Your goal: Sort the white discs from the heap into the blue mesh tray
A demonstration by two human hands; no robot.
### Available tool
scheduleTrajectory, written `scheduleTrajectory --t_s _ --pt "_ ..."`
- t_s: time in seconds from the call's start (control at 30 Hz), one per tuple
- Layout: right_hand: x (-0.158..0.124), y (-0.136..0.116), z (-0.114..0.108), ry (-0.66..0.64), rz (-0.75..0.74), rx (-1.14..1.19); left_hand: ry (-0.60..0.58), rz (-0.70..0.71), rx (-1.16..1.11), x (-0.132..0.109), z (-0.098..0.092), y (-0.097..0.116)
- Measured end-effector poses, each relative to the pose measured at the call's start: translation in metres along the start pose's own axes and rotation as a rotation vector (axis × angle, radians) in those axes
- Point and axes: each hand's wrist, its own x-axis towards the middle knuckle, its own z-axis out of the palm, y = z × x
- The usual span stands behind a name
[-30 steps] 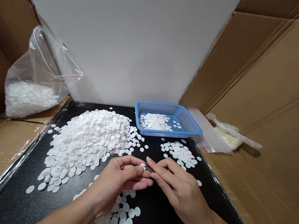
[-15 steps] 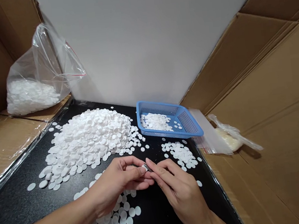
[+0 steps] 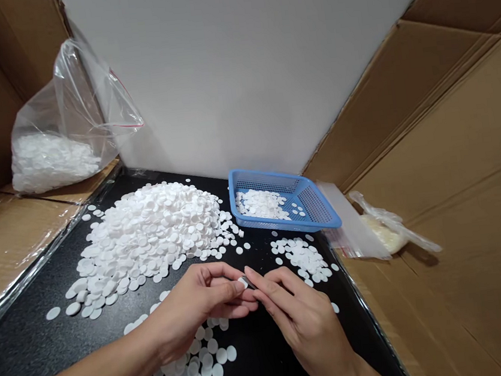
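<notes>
A: Fingers 1st, L to R: what's the L hand [image 3: 217, 291] got?

B: Thumb + index tips pinching a small white disc [image 3: 243, 282]; other fingers loosely curled beneath, slight gaps btwn them

A: R hand [image 3: 298, 309]?

B: Thumb + index close together, pinching a thin dark-grey strip [image 3: 250, 284] at the disc's edge; mostly covered by fingertips so can't tell exactly what it is; other fingers bent in

A: Disc's position?

B: Btwn both hands' tips, held above the black tabletop [image 3: 257, 365]

A: OK, containers + contents, same order?

B: Far L, clear zip bag [image 3: 56, 150] w/ red seal line, standing on cardboard [image 3: 15, 233], white pcs in the bottom, top part slack. Next, big heap of white discs [image 3: 155, 229] loose on the tabletop. Then blue mesh basket [image 3: 333, 219], discs [image 3: 259, 204] mostly in its L part, a few strays nr the middle; small disc cluster [image 3: 306, 258] on the tabletop just in front. R of basket, flat translucent bag [image 3: 358, 239], then a small plastic bag [image 3: 386, 233] w/ pale-yellow contents, type unclear

A: Hand pose?

B: L forearm in from lower L, thumb side up, wrist over a spread of loose discs [image 3: 202, 365]; R forearm in from the bottom edge, back of hand showing, fingers angled up-L to meet the L fingertips
</notes>
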Motion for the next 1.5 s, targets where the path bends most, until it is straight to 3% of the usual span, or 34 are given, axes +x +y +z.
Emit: scheduleTrajectory --t_s 0.27,0.43,0.6,0.7,0.83,0.97,1.1,1.17,1.27,1.4,1.5 --pt "0.000 0.000 -0.001 -0.008 0.014 -0.033 0.001 -0.006 0.013 0.002 -0.002 -0.001" --pt "-0.001 0.025 0.006 -0.061 0.116 -0.256 -0.040 0.014 0.100 -0.002 -0.004 0.001" --pt "-0.009 0.054 0.012 -0.168 0.205 -0.458 -0.056 -0.014 0.285 -0.024 -0.009 -0.002" --pt "-0.012 0.059 0.010 -0.191 0.201 -0.549 0.004 -0.065 0.406 -0.046 -0.019 -0.010" --pt "-0.009 0.056 0.005 -0.131 0.110 -0.626 0.162 0.139 0.633 -0.077 -0.046 -0.020" --pt "0.007 0.039 0.012 -0.114 0.005 -0.390 0.216 0.306 0.899 -0.095 -0.069 -0.025" --pt "0.033 0.020 0.038 -0.168 -0.066 -0.199 0.193 0.364 1.028 -0.093 -0.065 -0.029" --pt "0.045 0.015 0.053 -0.187 -0.065 -0.211 0.164 0.403 1.073 -0.087 -0.057 -0.033" --pt "0.055 0.016 0.070 -0.222 -0.025 -0.285 0.228 0.397 1.217 -0.075 -0.052 -0.041" --pt "0.056 0.022 0.075 -0.257 -0.019 -0.354 0.322 0.382 1.332 -0.066 -0.059 -0.050" --pt "0.053 0.021 0.072 -0.280 -0.069 -0.340 0.380 0.423 1.355 -0.064 -0.068 -0.044"
